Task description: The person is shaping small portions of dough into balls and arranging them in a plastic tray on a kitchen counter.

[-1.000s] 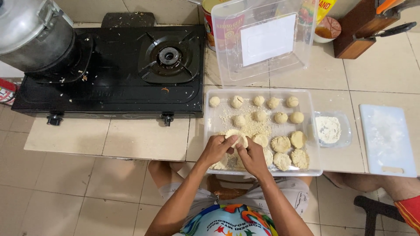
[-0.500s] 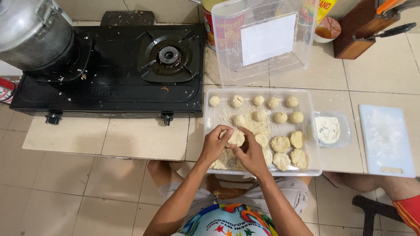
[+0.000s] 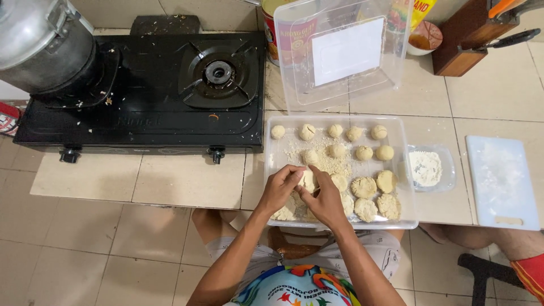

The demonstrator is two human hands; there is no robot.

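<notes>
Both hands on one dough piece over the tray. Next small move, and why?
Probably set the dough piece down among the flattened pieces in the tray. The left hand and right hand pinch it together above the tray's near end, and it looks pressed flat already. Round balls wait in the far rows, so one of those likely comes next.

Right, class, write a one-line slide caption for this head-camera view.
Left hand and right hand pinch a pale dough piece over a clear plastic tray of round dough balls, beside a black gas stove.
</notes>
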